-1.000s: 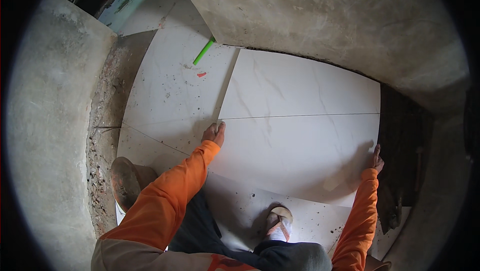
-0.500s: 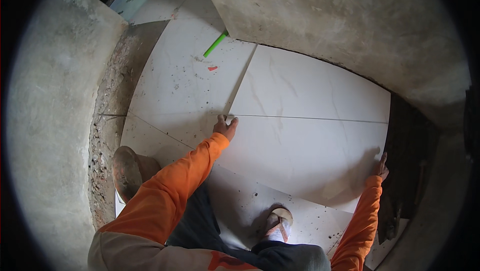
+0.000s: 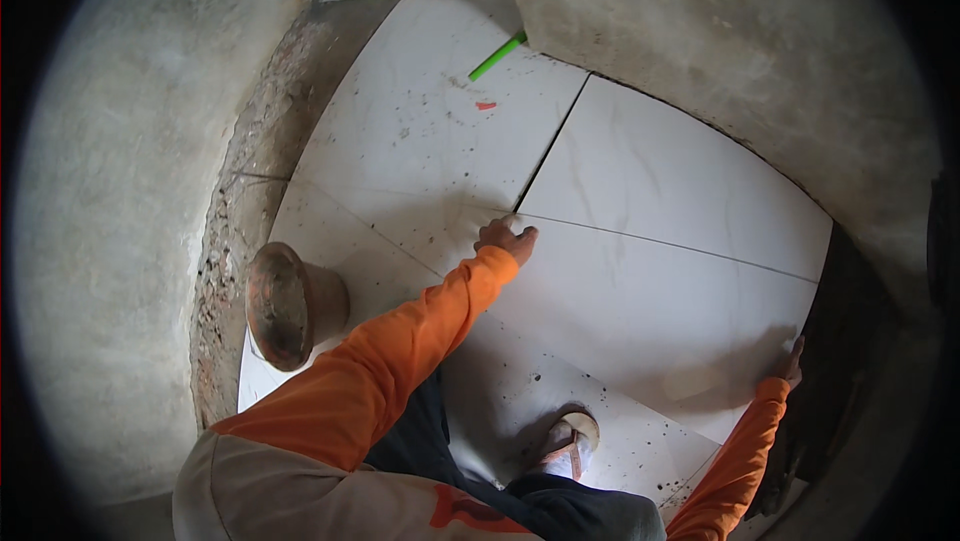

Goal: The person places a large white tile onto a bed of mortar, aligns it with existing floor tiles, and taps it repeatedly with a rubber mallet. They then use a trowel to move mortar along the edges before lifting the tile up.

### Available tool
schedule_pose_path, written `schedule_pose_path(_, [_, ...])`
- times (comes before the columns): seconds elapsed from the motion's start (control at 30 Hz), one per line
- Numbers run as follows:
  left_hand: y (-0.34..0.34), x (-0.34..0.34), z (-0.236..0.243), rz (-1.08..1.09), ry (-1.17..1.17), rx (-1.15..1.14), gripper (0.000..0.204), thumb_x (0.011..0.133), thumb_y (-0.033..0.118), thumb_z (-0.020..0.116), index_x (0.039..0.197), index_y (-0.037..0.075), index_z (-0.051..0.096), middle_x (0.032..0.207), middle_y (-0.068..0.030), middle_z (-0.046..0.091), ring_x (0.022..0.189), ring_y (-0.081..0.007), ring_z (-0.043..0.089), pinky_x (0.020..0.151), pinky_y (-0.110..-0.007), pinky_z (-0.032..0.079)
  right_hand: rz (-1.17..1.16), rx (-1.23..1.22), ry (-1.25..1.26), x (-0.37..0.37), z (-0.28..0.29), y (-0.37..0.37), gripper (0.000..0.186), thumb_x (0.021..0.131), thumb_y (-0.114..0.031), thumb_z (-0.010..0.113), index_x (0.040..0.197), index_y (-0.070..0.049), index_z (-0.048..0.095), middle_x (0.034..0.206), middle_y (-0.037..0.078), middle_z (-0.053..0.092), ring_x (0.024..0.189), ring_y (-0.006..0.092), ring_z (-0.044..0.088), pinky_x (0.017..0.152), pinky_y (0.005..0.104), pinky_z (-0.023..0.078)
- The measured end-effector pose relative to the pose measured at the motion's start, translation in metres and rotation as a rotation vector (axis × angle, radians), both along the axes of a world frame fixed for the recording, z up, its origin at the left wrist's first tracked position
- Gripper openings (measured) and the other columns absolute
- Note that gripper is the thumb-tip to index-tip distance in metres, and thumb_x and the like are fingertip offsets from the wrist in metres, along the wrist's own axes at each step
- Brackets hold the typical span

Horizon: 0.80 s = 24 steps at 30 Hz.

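Observation:
A large white marbled floor tile (image 3: pixel 630 306) lies before me, between my two hands. My left hand (image 3: pixel 507 239) grips its far left corner, thumb apart from the curled fingers. At its right edge, my right hand (image 3: pixel 793 363) holds on with the fingers along the side; its thumb is hidden. Beyond a thin seam lies a second white tile (image 3: pixel 680 171), against the concrete wall. A narrow dark gap separates that one from the dusty tile (image 3: pixel 420 121) on the left.
A bucket (image 3: pixel 290 306) stands left of my left forearm. A green stick (image 3: pixel 497 56) and a red scrap (image 3: pixel 486 105) lie on the dusty tile. Concrete walls (image 3: pixel 700 31) rise at left and far right. Rough rubble (image 3: pixel 235 241) runs along the left wall. My sandalled foot (image 3: pixel 572 441) is on the near tiles.
The view has shifted, so the tiles and both hands appear farther right. Between the far tile and the dusty left tile, the gap now shows as a darker line. Both hands stay at the tile's edges.

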<state>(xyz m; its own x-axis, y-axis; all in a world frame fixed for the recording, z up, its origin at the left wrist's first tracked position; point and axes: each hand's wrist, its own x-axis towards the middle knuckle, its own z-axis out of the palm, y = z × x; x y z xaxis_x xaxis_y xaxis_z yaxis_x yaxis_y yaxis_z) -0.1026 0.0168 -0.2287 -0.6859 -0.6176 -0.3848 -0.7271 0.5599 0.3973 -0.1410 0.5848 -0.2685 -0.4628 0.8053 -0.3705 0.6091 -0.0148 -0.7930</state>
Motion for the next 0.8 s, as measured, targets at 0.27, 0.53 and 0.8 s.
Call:
schedule_pose_path(0.27, [0.022,-0.001,0.014,0.217,0.078,0.005,0.051,0.078,0.033,0.059,0.116,-0.001,0.058,0.108,-0.0211,0.063,0.101,-0.0353,0.06,0.091,-0.037,0.046,-0.029,-0.093,-0.009,-0.006,-0.008,0.018,0.072,0.068,-0.063,0.069,0.082,0.007,0.066,0.078,0.011,0.064,0.064,0.0196,0.057,0.06,0.033,0.049])
schedule_pose_path(0.53, [-0.016,0.016,-0.008,0.186,0.297,0.204,0.038,0.079,0.013,0.059,0.111,-0.007,0.057,0.088,-0.0116,0.065,0.085,-0.0163,0.065,0.077,-0.027,0.052,0.227,0.194,-0.315,-0.003,-0.01,0.03,0.093,0.067,-0.076,0.058,0.095,0.013,0.064,0.088,0.015,0.066,0.079,0.023,0.061,0.073,0.0344,0.049])
schedule_pose_path(0.8, [-0.036,0.065,0.037,0.178,0.435,0.463,0.043,0.079,0.011,0.065,0.118,-0.001,0.052,0.108,-0.0117,0.061,0.083,-0.0141,0.062,0.077,-0.03,0.052,0.279,0.322,-0.486,-0.012,-0.025,0.045,0.108,0.065,-0.085,0.046,0.101,0.016,0.06,0.098,0.02,0.064,0.092,0.0293,0.061,0.08,0.0377,0.047])
